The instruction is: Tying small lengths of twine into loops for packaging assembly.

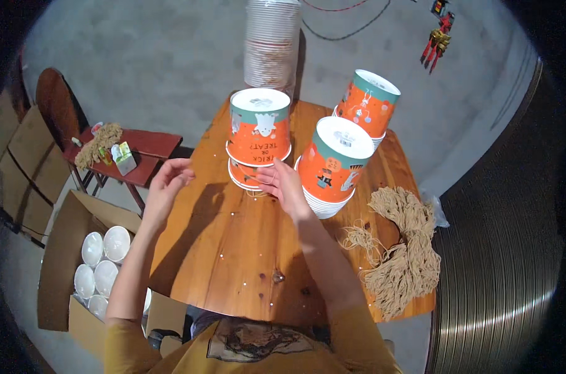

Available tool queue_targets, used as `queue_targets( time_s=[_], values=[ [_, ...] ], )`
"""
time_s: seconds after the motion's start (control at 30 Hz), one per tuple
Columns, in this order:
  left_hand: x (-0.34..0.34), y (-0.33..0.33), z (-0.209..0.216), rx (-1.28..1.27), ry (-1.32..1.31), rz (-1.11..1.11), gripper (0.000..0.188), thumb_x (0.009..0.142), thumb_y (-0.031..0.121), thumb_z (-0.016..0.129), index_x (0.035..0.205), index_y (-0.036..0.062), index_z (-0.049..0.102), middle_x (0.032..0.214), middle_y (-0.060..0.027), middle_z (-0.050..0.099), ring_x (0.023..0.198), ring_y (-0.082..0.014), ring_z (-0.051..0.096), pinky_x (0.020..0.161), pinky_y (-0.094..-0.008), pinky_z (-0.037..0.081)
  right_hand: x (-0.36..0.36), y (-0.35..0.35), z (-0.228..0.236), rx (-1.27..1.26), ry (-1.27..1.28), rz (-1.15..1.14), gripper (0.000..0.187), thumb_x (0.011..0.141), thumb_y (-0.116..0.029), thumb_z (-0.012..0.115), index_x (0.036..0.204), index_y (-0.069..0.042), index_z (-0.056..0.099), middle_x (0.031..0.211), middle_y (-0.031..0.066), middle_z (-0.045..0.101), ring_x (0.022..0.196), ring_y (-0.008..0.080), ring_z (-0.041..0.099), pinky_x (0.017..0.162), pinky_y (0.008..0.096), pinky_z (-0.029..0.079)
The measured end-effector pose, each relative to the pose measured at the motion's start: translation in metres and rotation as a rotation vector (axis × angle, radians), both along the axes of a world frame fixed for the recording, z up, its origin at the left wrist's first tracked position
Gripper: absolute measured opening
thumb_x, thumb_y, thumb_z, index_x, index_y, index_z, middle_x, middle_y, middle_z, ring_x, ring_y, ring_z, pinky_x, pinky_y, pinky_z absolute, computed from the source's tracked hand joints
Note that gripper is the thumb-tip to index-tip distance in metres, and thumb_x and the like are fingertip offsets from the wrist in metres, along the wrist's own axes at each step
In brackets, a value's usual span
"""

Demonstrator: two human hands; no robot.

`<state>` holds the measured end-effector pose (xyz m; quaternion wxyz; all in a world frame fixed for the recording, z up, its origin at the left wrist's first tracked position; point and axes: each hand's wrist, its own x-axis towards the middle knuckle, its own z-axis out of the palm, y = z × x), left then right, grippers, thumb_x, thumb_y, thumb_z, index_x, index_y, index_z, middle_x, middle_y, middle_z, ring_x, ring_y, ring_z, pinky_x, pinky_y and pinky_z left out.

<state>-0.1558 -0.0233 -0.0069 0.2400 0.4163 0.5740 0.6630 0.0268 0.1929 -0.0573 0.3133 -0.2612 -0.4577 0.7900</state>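
Observation:
Upside-down orange paper buckets with green bands and white bottoms stand on the wooden table (202, 274). The left stack shows an upper bucket (258, 134) over a lower one (242, 177). My right hand (286, 187) is at this stack's right side, fingers apart, its fingertips at the rim; whether they touch it, I cannot tell. Right of that hand is another bucket stack (332, 165), with a further stack (370, 103) behind. My left hand (169, 187) hovers over the table's left edge, fingers loosely bent, thumb apart, holding nothing.
Tan string bundles (407, 249) lie at the table's right. A tall wrapped stack (271, 43) rises behind. At the left, a cardboard box (55, 274) contains several white cups (116, 243); a red bench (149, 143) bears more string and a small carton. Ribbed metal (494, 249) curves at right.

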Motion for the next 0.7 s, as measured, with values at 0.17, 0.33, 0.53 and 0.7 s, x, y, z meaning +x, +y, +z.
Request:
queue_targets(
  time_s=[0.17,0.33,0.53,0.7],
  values=[
    [0.017,0.019,-0.02,-0.035,-0.019,-0.083,0.025,0.093,0.01,0.055,0.117,0.0024,0.055,0.098,-0.0017,0.059,0.091,-0.0098,0.055,0.085,-0.0246,0.044,0.039,-0.037,0.042,0.949,-0.723,-0.111,0.032,0.091,-0.022,0.058,0.117,-0.002,0.057,0.111,0.0136,0.064,0.099,0.0202,0.063,0.075,0.032,0.052],
    [0.037,0.036,-0.063,-0.053,0.032,-0.143,0.023,0.092,0.007,0.052,0.115,0.0036,0.056,0.096,-0.0015,0.058,0.09,-0.009,0.053,0.084,-0.0237,0.043,0.087,-0.026,0.127,1.814,-0.608,-0.712,0.049,0.079,-0.024,0.071,0.121,-0.007,0.055,0.118,0.0167,0.057,0.111,0.0359,0.054,0.093,0.0468,0.043],
    [0.096,0.058,-0.085,-0.152,-0.016,-0.343,0.022,0.094,0.01,0.054,0.115,0.003,0.055,0.093,-0.0002,0.059,0.091,-0.0089,0.053,0.083,-0.0232,0.043,0.121,0.027,0.127,1.536,-1.105,-0.485,0.065,0.077,-0.051,0.068,0.133,-0.024,0.053,0.147,0.0131,0.036,0.132,0.0408,0.033,0.107,0.0487,0.033],
    [0.131,0.083,-0.091,-0.08,0.139,-0.42,0.04,0.092,0.007,0.051,0.131,0.001,0.046,0.12,-0.0115,0.054,0.11,-0.019,0.054,0.095,-0.0308,0.044,0.117,0.039,0.109,1.56,-0.684,-0.467,0.039,0.077,-0.041,0.072,0.106,-0.015,0.072,0.123,0.0103,0.061,0.121,0.0325,0.049,0.102,0.0415,0.04]
  ],
)
